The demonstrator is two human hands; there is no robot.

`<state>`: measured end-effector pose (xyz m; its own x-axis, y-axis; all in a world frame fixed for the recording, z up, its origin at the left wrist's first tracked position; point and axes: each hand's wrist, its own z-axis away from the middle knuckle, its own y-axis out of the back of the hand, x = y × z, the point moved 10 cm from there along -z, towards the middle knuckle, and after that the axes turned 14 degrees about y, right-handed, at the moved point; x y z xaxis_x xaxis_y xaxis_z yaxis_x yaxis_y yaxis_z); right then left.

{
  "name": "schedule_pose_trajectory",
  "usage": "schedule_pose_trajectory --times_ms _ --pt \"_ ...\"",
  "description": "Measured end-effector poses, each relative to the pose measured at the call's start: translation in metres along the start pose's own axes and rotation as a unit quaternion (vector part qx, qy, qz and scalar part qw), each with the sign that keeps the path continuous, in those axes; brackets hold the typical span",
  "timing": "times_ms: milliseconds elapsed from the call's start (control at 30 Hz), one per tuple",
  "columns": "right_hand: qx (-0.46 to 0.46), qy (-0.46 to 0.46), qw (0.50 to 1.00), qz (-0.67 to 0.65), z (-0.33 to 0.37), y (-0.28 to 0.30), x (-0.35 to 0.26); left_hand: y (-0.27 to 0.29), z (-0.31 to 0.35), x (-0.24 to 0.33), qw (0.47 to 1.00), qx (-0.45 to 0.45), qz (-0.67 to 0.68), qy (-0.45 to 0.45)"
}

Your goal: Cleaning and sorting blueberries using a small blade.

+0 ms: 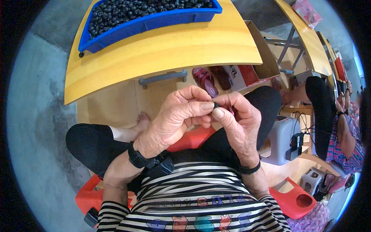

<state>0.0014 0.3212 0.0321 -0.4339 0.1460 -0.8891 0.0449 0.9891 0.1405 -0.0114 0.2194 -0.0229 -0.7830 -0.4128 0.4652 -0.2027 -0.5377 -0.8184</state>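
In front of my lap, both hands meet at the fingertips. My left hand (pixel 170 118) is closed, its thumb and index finger pinching a small dark piece (pixel 216 104). From the other side, my right hand (pixel 243 121) grips the same piece between thumb and fingers. Mostly covered by the fingertips, the piece does not show its exact kind. A bit of pink (pixel 232 110) peeks out by the right fingers; I cannot tell what it is. On the table beyond stands a blue tray (pixel 147 25) heaped with small round black pieces (pixel 133 11).
The yellow table's (pixel 170 50) near edge lies just beyond my hands. Below it are a crossbar (pixel 162 79), reddish sandals (pixel 206 80) and an open cardboard box (pixel 261 52). A red stool (pixel 293 199) is under me. At right are a grey stool (pixel 281 143), cables and another person (pixel 346 135).
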Motion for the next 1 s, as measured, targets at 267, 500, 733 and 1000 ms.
schedule_pose_trajectory --times_ms 267,500,733,1000 --pt "0.044 -0.138 0.969 -0.199 0.015 -0.005 0.027 0.005 -0.005 -0.007 0.999 0.038 -0.012 0.012" --pt "0.041 -0.165 0.967 -0.189 0.019 -0.005 0.048 0.016 -0.017 -0.004 0.992 0.071 -0.097 -0.022" --pt "0.177 -0.292 0.897 -0.279 0.039 0.045 0.113 -0.007 0.005 0.064 0.939 0.129 -0.294 -0.121" --pt "0.219 -0.25 0.916 -0.227 0.005 0.111 0.116 -0.022 0.087 0.232 0.595 0.433 -0.555 -0.387"
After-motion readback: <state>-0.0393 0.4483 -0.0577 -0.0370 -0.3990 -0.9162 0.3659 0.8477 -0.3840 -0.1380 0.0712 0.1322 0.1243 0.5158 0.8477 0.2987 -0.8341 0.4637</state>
